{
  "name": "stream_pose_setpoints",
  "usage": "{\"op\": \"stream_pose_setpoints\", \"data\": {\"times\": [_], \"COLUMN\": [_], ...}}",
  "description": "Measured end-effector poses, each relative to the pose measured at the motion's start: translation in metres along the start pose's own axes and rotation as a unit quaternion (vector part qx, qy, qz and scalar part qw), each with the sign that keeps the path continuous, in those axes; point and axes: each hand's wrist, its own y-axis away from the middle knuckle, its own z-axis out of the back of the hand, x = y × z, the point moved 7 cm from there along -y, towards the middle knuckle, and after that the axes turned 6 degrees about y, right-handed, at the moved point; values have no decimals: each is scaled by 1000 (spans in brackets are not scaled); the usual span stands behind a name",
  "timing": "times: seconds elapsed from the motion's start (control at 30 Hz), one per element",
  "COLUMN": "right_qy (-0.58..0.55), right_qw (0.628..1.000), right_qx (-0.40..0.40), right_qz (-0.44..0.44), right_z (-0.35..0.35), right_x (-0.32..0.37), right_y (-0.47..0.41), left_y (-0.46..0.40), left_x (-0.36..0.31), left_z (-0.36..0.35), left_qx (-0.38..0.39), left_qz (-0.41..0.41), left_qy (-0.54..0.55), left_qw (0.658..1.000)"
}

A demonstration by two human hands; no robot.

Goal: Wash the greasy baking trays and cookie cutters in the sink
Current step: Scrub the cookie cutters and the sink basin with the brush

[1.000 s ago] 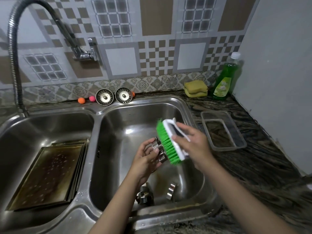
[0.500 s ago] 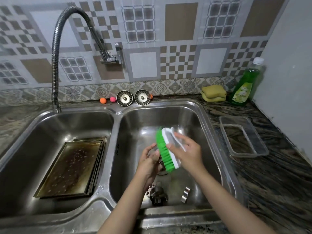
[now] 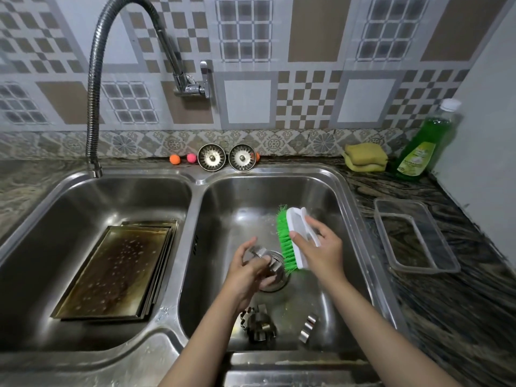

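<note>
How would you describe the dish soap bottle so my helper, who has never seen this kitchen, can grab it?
Start at the double sink and follow the counter to the back right corner by the wall. The dish soap bottle stands upright there, just right of the stacked yellow sponges. It is the only tall thing there: clear, with green liquid and a white cap.

trays (image 3: 111, 270) in left basin, cutters (image 3: 258, 326) right

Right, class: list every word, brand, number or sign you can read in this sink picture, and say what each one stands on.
Green dish soap bottle, yellow-green label: there is print on it, but it is too blurred to read.
Scrub brush, baking trays, cookie cutters, clear plastic container, sponges: no text visible.
Wall tiles: patterns only, no writing.
So nothing here can be quoted.
</note>
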Motion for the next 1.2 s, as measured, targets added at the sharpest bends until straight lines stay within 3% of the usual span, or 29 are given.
{"op": "stream_pose_setpoints", "data": {"times": [0.17, 0.33, 0.5, 0.6, 0.73, 0.87, 1.03, 1.13, 1.2], "right_qy": [-67, -143, -158, -161, -155, -149, -158, -115, -92], "right_qw": [998, 988, 987, 986, 987, 987, 984, 986, 990], "right_qx": [3, -35, -16, -6, -2, 16, 61, 118, 104], "right_qz": [-11, -41, -32, -37, -44, -56, -60, -30, -23], "right_z": [0, -2, -6, -8, -5, -9, -10, -24, -27], "right_x": [-3, -10, -6, -10, -19, -21, -16, -11, -13], "right_y": [25, 29, 23, 23, 19, 19, 19, 26, 22], "left_y": [-7, 5, 15, 20, 27, 30, 16, 11, 11], "left_x": [-1, 1, -9, -17, -17, -15, -10, -8, -6], "left_z": [4, -2, -19, -28, -30, -29, -4, -10, -14], "left_qx": [-90, -103, -2, 53, 95, 99, -41, -26, -13], "left_qz": [-3, 15, -47, -120, -133, -119, -64, -26, -8], "left_qy": [31, -19, -154, -189, -212, -186, -7, 61, 62], "left_qw": [995, 994, 987, 973, 964, 970, 997, 997, 998]}}
